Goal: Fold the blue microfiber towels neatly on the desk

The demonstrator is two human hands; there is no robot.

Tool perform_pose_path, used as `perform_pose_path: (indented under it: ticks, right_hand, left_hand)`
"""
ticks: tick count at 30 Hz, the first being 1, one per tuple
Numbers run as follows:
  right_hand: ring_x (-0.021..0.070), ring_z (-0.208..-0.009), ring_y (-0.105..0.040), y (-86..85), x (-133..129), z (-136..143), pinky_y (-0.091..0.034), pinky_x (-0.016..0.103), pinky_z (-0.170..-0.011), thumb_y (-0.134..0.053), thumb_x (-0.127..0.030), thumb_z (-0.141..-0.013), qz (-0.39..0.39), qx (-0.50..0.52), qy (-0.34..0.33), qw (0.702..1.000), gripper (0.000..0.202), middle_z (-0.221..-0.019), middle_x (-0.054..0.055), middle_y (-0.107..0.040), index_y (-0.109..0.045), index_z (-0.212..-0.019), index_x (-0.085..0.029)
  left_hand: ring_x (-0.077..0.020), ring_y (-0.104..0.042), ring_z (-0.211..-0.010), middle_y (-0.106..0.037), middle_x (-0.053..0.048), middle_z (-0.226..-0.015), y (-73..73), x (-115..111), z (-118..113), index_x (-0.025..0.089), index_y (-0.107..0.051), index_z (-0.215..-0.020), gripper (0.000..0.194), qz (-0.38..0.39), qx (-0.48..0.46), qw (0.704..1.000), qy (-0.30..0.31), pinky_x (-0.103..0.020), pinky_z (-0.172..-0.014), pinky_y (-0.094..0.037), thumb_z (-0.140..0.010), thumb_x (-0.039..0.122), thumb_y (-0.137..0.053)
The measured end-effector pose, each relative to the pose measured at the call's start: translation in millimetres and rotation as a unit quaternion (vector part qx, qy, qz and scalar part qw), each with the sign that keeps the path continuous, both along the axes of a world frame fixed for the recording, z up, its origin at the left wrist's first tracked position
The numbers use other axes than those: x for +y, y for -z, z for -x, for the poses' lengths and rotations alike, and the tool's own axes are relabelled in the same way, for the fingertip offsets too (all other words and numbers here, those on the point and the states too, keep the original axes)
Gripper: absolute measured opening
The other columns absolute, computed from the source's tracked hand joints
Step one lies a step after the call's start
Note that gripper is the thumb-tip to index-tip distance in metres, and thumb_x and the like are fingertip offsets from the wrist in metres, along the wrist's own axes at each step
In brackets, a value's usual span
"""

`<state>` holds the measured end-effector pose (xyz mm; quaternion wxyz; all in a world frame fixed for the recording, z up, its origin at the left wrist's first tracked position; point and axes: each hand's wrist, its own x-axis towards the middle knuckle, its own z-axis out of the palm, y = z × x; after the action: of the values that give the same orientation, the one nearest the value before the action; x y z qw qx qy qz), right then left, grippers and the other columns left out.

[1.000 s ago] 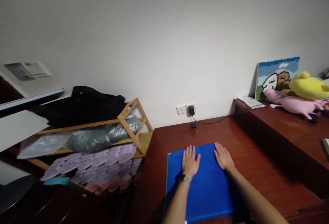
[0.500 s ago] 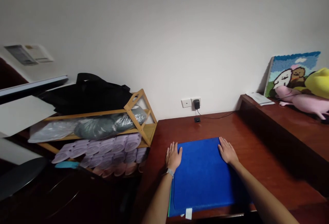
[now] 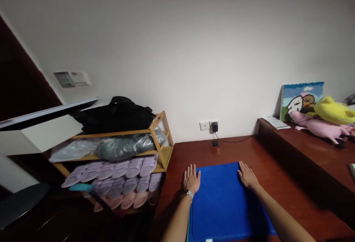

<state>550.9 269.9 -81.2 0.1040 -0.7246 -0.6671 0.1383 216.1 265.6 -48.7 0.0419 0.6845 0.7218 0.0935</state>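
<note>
A blue folded cloth (image 3: 222, 201) lies flat on the reddish-brown wooden desk (image 3: 280, 171). My left hand (image 3: 192, 179) rests palm down at its far left corner, fingers stretched out, with a watch (image 3: 189, 194) on the wrist. At the far right corner my right hand (image 3: 247, 175) lies flat too, its thumb by the cloth's edge. Neither hand grips anything. A white tag (image 3: 209, 240) shows at the cloth's near edge, and a thin strip of green runs along its left side. The nearest part of the cloth is cut off by the frame.
Left of the desk, a wooden rack (image 3: 161, 138) holds a black bag (image 3: 116, 115), plastic-wrapped bundles and rows of slippers (image 3: 130, 168). A plugged-in adapter (image 3: 215, 126) sits on the wall. Plush toys (image 3: 316, 123) and a dog picture (image 3: 302, 97) stand on the raised ledge at right.
The view has tilted up, so the desk, cloth and hands appear lower. Both hands stay flat at the cloth's far corners, and the cloth looks the same.
</note>
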Motion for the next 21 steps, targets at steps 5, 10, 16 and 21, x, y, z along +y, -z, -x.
perform_pose_path:
  ticks: [5,10,16,21]
  right_hand:
    - [0.0232,-0.160,-0.022,10.2,-61.6,-1.6,-0.017,0.046,-0.131,-0.023,-0.047,-0.104,-0.090,0.048,-0.046,0.994,0.066,-0.171,0.004,-0.032,-0.040,-0.162,-0.022]
    - [0.0249,-0.159,-0.027,28.2,-113.3,-1.6,-0.019,0.049,-0.131,-0.028,-0.045,-0.102,-0.082,0.057,-0.068,0.993,0.064,-0.169,0.003,-0.036,-0.043,-0.161,-0.026]
    - [0.0246,-0.159,-0.026,22.1,-122.0,-0.8,-0.021,0.049,-0.130,-0.026,-0.043,-0.103,-0.060,0.052,-0.046,0.996,0.065,-0.169,0.005,-0.036,-0.040,-0.162,-0.019]
    - [0.0252,-0.158,-0.029,18.0,-123.8,2.0,-0.020,0.049,-0.131,-0.030,-0.044,-0.102,-0.082,0.071,-0.030,0.994,0.064,-0.167,0.005,-0.039,-0.045,-0.159,-0.018]
  left_hand:
    - [-0.0248,-0.021,-0.161,-0.030,-0.009,-0.172,-5.8,-35.4,-69.2,0.015,-0.038,-0.162,0.065,-0.056,-0.044,0.989,0.126,-0.045,-0.132,-0.018,-0.107,0.044,-0.021]
    - [-0.0229,-0.023,-0.160,-0.033,-0.006,-0.171,14.2,-79.9,-178.8,0.021,-0.038,-0.163,0.066,-0.027,-0.108,0.950,0.292,-0.047,-0.133,-0.020,-0.107,0.050,-0.016]
    - [-0.0251,-0.022,-0.160,-0.031,-0.008,-0.172,20.1,-95.0,-163.3,0.020,-0.036,-0.163,0.068,0.005,-0.071,0.971,0.230,-0.049,-0.133,-0.017,-0.106,0.053,-0.020]
    - [-0.0280,-0.021,-0.160,-0.026,-0.010,-0.172,14.5,-108.8,-43.6,0.016,-0.034,-0.164,0.068,0.023,-0.011,0.997,0.076,-0.053,-0.131,-0.019,-0.106,0.049,-0.026]
